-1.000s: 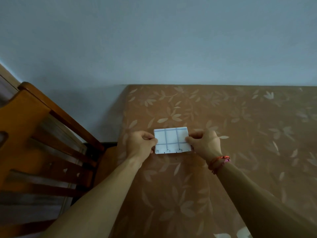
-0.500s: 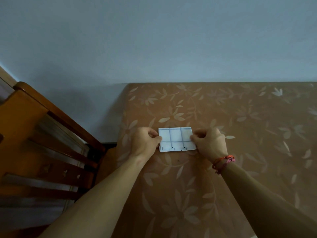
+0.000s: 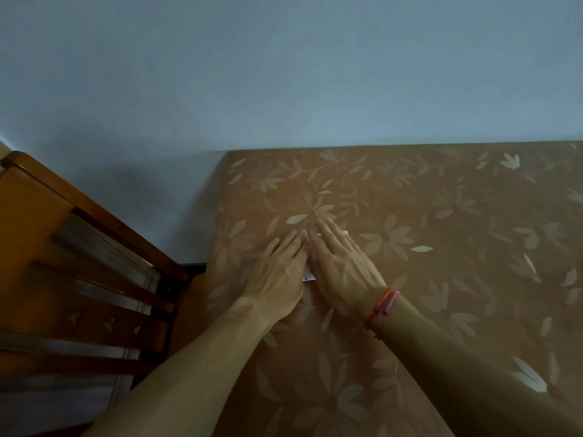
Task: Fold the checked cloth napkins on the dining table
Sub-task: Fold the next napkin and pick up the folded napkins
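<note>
Head cam, mid-frame: left hand (image 3: pixel 279 272) and right hand (image 3: pixel 342 269) lie flat, fingers spread, side by side on the napkin (image 3: pixel 308 276), probably flattening its crease.

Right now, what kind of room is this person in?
Probably a dining room at home. A table under a brown flowered tablecloth stands against a plain wall, and a wooden chair sits beside it. Both hands press flat on a small napkin.

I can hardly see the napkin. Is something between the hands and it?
Nothing visible is. The left hand and right hand lie flat right on the napkin, hiding nearly all of it against the table.
</note>
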Action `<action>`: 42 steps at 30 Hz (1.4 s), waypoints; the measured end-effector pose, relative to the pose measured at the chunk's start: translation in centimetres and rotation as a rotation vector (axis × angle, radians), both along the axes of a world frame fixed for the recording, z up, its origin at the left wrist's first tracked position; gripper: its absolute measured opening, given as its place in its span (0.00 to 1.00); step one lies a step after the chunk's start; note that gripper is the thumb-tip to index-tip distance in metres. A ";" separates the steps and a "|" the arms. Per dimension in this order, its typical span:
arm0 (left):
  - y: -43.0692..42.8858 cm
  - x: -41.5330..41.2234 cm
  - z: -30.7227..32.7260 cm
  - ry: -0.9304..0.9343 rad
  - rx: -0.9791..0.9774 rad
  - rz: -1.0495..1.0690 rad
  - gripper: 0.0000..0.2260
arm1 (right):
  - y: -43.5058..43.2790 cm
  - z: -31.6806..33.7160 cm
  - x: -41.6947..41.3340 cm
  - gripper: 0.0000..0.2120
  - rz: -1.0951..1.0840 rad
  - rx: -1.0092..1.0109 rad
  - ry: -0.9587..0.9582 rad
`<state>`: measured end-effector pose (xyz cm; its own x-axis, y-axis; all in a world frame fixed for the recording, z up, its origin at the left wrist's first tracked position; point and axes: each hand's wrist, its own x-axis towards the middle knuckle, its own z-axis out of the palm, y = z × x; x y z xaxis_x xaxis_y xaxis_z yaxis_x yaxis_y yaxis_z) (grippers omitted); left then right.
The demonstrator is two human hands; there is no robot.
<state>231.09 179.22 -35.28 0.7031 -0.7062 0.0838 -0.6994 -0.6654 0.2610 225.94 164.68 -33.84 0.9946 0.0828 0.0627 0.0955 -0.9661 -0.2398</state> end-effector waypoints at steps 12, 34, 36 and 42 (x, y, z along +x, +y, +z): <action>0.7 -0.2 -0.8 0.038 -0.030 0.012 0.25 | -2.0 -1.7 -1.1 0.34 0.008 -0.098 0.109; 1.8 -1.5 1.3 0.277 -0.242 0.177 0.21 | -2.3 0.3 -6.5 0.31 -0.041 0.045 0.124; 1.5 -1.4 2.8 0.448 -0.488 0.396 0.19 | -2.6 1.7 -5.5 0.19 -0.125 0.280 0.058; 1.4 -1.4 5.3 1.070 -1.072 0.841 0.10 | -3.4 3.2 -2.7 0.11 -0.619 0.916 0.112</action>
